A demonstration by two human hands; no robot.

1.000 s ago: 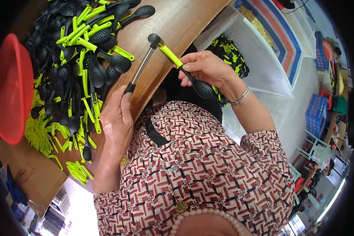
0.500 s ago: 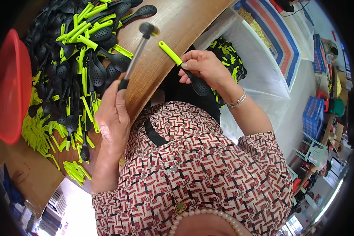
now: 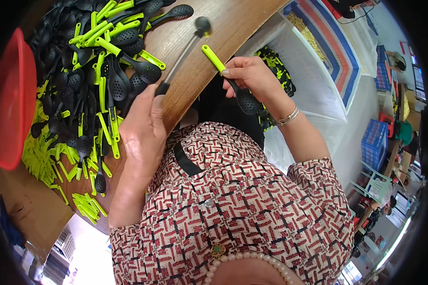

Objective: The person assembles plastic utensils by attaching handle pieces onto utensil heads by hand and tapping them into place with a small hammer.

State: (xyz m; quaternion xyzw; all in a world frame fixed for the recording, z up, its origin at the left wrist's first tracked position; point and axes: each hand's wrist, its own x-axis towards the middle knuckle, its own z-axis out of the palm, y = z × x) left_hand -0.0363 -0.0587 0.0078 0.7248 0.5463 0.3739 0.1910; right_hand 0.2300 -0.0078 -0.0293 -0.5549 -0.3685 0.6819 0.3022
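Observation:
My left hand (image 3: 143, 121) is closed around the black grip of a small hammer (image 3: 181, 56) with a thin metal shaft and a round black head. The head is raised near the far end of a spoon's handle, apart from it. Between the thumb and fingers of my right hand (image 3: 253, 78), a slotted spoon (image 3: 247, 101) is pinched where its lime-green handle meets the black neck. Its handle points away and left, over the table edge; its perforated black bowl hangs toward me. To the left lies a heap of similar slotted spoons (image 3: 116, 85), many with green handles.
The wooden table (image 3: 233, 19) curves past my body. Loose green handles (image 3: 88, 206) lie at its near left, beside a red plastic basin (image 3: 14, 104). Right of me, a white-lined container (image 3: 314, 78) holds more green-and-black spoons. Blue crates (image 3: 374, 142) stand farther right.
My left hand and the hammer have moved right, the head also farther away from me. My right hand has shifted slightly right with the slotted spoon still pinched.

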